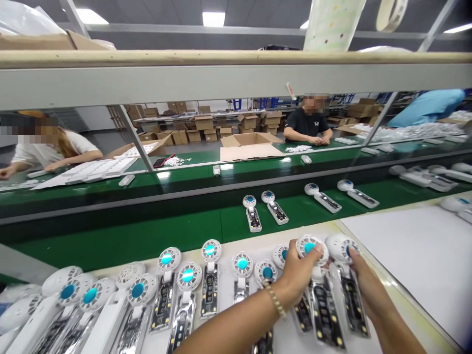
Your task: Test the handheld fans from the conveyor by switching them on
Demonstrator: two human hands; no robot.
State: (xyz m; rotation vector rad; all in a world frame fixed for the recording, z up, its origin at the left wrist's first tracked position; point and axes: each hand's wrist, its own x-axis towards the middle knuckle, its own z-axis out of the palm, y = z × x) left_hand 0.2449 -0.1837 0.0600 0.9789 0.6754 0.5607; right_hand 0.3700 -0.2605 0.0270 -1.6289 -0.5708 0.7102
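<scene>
My left hand, a beaded bracelet at its wrist, is closed on the round head of a white handheld fan. Its thumb presses near the blue centre. Just to the right, my right hand grips a second handheld fan by its head, thumb at the blue hub. Both fans tilt side by side, their heads close together. Circuit boards with small yellow squares show in their handles. More fans lie beneath and left of my left hand, among them one with a blue hub, partly covered by my forearm.
Several fans lie in rows on the pale worktop. Beyond it, a green conveyor belt carries further fans. A white sheet covers the right side. Across the line, co-workers sit near an open carton. A shelf beam crosses overhead.
</scene>
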